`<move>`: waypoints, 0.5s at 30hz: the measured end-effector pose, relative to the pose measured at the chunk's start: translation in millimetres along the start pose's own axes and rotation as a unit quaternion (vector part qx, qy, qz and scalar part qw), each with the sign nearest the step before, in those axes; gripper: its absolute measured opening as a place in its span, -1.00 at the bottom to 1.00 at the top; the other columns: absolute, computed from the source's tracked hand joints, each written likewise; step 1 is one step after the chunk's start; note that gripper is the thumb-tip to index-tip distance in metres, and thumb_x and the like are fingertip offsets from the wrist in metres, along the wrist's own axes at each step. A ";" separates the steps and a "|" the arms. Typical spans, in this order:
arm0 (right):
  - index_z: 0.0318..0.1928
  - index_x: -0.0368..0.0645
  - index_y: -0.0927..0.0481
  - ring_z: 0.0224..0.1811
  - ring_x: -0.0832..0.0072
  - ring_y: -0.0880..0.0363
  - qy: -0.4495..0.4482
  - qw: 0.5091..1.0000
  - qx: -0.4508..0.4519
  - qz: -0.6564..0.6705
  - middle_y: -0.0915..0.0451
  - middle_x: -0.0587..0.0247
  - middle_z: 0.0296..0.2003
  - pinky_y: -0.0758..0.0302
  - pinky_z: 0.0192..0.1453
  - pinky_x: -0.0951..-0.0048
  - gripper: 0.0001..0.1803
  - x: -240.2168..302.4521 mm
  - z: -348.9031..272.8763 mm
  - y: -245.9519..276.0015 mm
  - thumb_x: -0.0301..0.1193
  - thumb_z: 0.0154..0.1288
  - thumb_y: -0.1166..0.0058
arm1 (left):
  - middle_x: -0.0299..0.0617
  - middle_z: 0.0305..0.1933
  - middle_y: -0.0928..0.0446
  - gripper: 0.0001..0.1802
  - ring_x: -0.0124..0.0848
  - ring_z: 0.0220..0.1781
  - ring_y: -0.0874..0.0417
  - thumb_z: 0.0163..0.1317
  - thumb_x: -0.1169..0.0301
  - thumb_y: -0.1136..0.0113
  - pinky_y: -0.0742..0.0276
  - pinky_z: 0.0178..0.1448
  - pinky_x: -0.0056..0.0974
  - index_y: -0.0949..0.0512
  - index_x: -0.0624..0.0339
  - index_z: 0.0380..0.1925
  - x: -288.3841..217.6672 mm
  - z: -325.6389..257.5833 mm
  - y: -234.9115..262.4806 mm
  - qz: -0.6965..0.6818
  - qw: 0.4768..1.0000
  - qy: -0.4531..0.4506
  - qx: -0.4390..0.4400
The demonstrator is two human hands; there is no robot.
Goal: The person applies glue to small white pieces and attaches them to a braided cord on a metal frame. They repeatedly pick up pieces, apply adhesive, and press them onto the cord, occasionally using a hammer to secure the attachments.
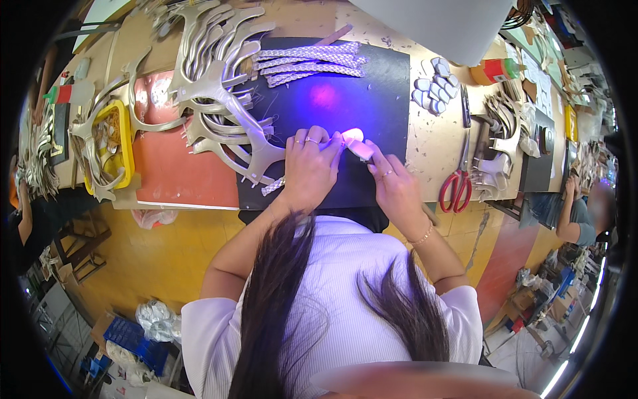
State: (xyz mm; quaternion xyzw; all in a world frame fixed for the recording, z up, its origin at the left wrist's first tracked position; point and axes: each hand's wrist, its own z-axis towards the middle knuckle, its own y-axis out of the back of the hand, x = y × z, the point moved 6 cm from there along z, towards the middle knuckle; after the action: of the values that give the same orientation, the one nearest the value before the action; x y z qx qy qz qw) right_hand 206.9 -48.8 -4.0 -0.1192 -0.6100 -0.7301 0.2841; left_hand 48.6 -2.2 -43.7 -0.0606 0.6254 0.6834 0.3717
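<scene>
Over the black mat (389, 86), under violet light, my two hands meet. My left hand (310, 166) is closed, fingertips pinching a small rounded pale piece (353, 134) that glows pinkish in the light. Between the thumb and fingers of my right hand (397, 189) is a second pale piece (361, 150), touching or very near the first. From under my left wrist pokes the end of a silvery braided strap (273, 187); whether it reaches the pinched piece is hidden. Several more braided straps (309, 60) lie at the mat's far edge.
Silvery curved strap parts (222, 106) pile up left of the mat, beside a yellow tray (123, 146). On the right are small rounded pieces (435, 86), red-handled scissors (456, 186) and a red-and-green bottle (495, 70). A white lamp-like housing (438, 23) hangs above the far side.
</scene>
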 end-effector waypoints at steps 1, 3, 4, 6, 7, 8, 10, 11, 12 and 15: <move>0.34 -0.04 -0.50 -0.49 0.24 -0.57 -0.020 0.999 0.032 -0.020 -0.51 0.21 -0.39 -0.53 -0.40 0.24 -0.47 -1.6 0.3 -3.7 -0.48 0.37 -0.16 | -0.20 -0.21 -0.44 -0.72 -0.21 -0.11 -0.44 0.20 0.41 -0.30 -0.33 -0.06 -0.10 -0.69 0.14 -0.06 0.6 -0.5 -0.2 -0.005 1.000 -0.003 0.000; 0.35 -0.04 -0.49 -0.51 0.24 -0.55 -0.038 0.996 0.071 -0.035 -0.51 0.22 -0.40 -0.52 -0.40 0.24 -0.46 -2.3 2.8 -5.9 -0.49 0.36 -0.16 | -0.19 -0.23 -0.44 -0.73 -0.21 -0.13 -0.45 0.20 0.41 -0.31 -0.34 -0.07 -0.09 -0.70 0.15 -0.08 2.8 -0.5 -0.4 -0.024 1.000 0.001 -0.011; 0.36 -0.05 -0.48 -0.51 0.24 -0.55 -0.042 0.996 0.076 -0.029 -0.51 0.22 -0.41 -0.52 -0.41 0.24 -0.46 -1.3 4.3 -4.0 -0.48 0.37 -0.16 | -0.19 -0.24 -0.44 -0.74 -0.21 -0.15 -0.46 0.20 0.42 -0.31 -0.35 -0.08 -0.09 -0.70 0.15 -0.09 3.8 -1.1 -0.3 -0.041 0.999 0.004 -0.017; 0.36 -0.05 -0.48 -0.52 0.22 -0.54 -0.038 0.998 0.055 -0.015 -0.50 0.21 -0.42 -0.52 -0.41 0.23 -0.46 1.0 9.7 3.1 -0.47 0.38 -0.15 | -0.18 -0.25 -0.44 -0.74 -0.20 -0.17 -0.46 0.19 0.42 -0.33 -0.36 -0.08 -0.08 -0.70 0.16 -0.10 5.3 -0.5 -1.3 -0.065 0.997 0.005 -0.031; 0.36 -0.05 -0.48 -0.52 0.21 -0.55 -0.035 0.999 0.032 -0.002 -0.50 0.20 -0.42 -0.53 -0.42 0.22 -0.47 2.5 12.4 8.2 -0.46 0.39 -0.14 | -0.18 -0.26 -0.44 -0.74 -0.20 -0.18 -0.47 0.19 0.43 -0.34 -0.36 -0.09 -0.08 -0.70 0.17 -0.10 5.8 -1.3 -1.5 -0.071 0.997 0.003 -0.034; 0.35 -0.05 -0.48 -0.53 0.20 -0.55 -0.028 1.000 0.000 0.007 -0.50 0.19 -0.42 -0.53 -0.42 0.21 -0.49 4.3 15.3 12.6 -0.45 0.40 -0.14 | -0.17 -0.27 -0.44 -0.74 -0.19 -0.19 -0.47 0.18 0.43 -0.35 -0.37 -0.09 -0.08 -0.71 0.17 -0.11 6.7 -1.5 -1.6 -0.075 0.997 0.006 -0.037; 0.36 -0.04 -0.47 -0.54 0.19 -0.54 0.001 0.997 -0.064 0.048 -0.50 0.19 -0.43 -0.53 -0.43 0.20 -0.49 8.5 20.5 18.6 -0.45 0.41 -0.12 | -0.17 -0.26 -0.45 -0.74 -0.19 -0.18 -0.47 0.17 0.43 -0.37 -0.37 -0.08 -0.09 -0.71 0.18 -0.12 7.0 -2.6 -1.9 -0.078 0.996 0.010 -0.041; 0.36 -0.03 -0.47 -0.54 0.20 -0.54 0.014 0.994 -0.093 0.058 -0.50 0.19 -0.43 -0.53 -0.44 0.20 -0.48 9.6 22.8 20.7 -0.45 0.41 -0.12 | -0.16 -0.25 -0.45 -0.74 -0.19 -0.17 -0.48 0.17 0.43 -0.37 -0.37 -0.08 -0.09 -0.71 0.18 -0.12 7.6 -2.3 -1.2 -0.078 0.996 0.008 -0.046; 0.37 -0.02 -0.47 -0.55 0.20 -0.54 0.000 0.998 -0.046 0.034 -0.50 0.19 -0.43 -0.52 -0.44 0.21 -0.48 7.9 25.9 13.5 -0.46 0.41 -0.12 | -0.16 -0.25 -0.45 -0.75 -0.19 -0.17 -0.48 0.17 0.43 -0.38 -0.37 -0.08 -0.09 -0.71 0.18 -0.13 8.3 -1.2 -1.3 -0.078 0.996 0.006 -0.045; 0.37 -0.01 -0.47 -0.55 0.22 -0.54 -0.049 0.991 0.103 -0.068 -0.49 0.19 -0.44 -0.52 -0.46 0.23 -0.47 -0.9 27.0 -4.9 -0.45 0.41 -0.12 | -0.16 -0.26 -0.46 -0.77 -0.20 -0.17 -0.48 0.16 0.42 -0.38 -0.37 -0.07 -0.09 -0.72 0.20 -0.17 8.9 0.0 -1.0 -0.084 0.995 -0.003 -0.050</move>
State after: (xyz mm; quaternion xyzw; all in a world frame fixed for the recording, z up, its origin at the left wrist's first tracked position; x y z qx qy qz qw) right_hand 200.1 -22.2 -2.3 -0.0829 -0.7019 -0.6741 0.2146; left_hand 42.8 1.6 -49.4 -0.1293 0.5826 0.6802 0.4257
